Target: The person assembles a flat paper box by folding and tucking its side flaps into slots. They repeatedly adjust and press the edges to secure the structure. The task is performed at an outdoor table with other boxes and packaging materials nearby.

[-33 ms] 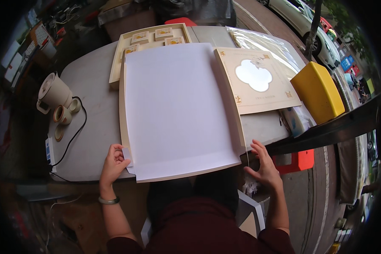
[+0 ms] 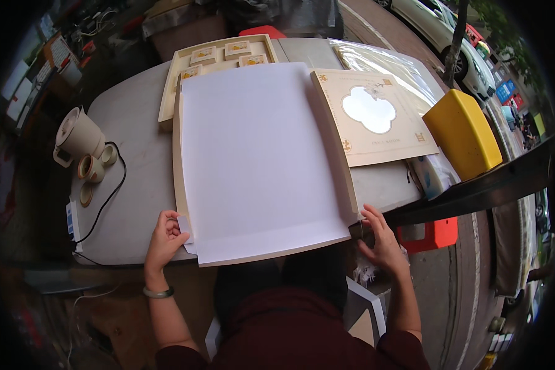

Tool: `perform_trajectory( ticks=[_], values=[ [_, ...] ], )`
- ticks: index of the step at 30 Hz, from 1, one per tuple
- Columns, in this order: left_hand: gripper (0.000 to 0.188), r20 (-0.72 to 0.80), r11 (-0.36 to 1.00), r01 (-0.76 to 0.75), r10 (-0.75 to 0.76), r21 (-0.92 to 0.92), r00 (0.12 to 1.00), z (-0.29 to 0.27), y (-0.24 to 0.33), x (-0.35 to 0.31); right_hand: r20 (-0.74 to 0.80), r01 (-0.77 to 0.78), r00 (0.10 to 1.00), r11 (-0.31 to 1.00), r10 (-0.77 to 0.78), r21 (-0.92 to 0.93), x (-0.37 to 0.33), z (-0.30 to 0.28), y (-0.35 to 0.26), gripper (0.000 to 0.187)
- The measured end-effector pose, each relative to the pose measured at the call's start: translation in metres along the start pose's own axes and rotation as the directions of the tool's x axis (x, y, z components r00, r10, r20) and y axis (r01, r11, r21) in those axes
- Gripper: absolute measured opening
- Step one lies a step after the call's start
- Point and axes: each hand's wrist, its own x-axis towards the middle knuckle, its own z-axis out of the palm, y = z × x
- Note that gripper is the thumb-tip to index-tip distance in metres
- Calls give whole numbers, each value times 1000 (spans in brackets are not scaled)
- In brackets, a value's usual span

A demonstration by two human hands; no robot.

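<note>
A large cardboard box blank [image 2: 262, 160], white inside and cream outside, lies in front of me with its long side walls folded up. Its near edge reaches past the table's front edge, over my lap. At the near left corner, my left hand [image 2: 165, 239] pinches a small white flap [image 2: 184, 229] between thumb and curled fingers. Just off the near right corner is my right hand [image 2: 385, 242], its fingers and thumb spread with nothing held. A cream printed box lid [image 2: 401, 145] with a cloud-shaped window lies to the right of the blank.
Behind stands a shallow cream tray [image 2: 166, 102] with several small printed boxes. A kettle [image 2: 80, 132], small cups [image 2: 91, 168] and a black cord [image 2: 118, 185] are at left. On the right are a yellow box [image 2: 464, 135], clear plastic film [image 2: 382, 68] and a red stool [image 2: 441, 234].
My right hand has shifted slightly left, closer to the near right corner of the box blank. My left hand stays at the flap.
</note>
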Motion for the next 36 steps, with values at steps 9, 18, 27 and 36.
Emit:
perform_trajectory(
  ticks=[9,18,27,36],
  values=[
    [42,10,999,29,-29,16,1000,-3,3,0,21,-1,1000,908,-9,418,36,-3,32,23],
    [41,35,996,13,-16,88,999,4,13,1,-119,-128,965,819,232,560,75,44,28,35],
    [40,30,998,16,-18,67,999,2,8,0,-283,7,900,639,331,769,73,71,35,37],
    [40,32,997,-8,6,76,999,4,4,1,-656,154,695,953,-293,-262,72,73,7,30]
  ],
)
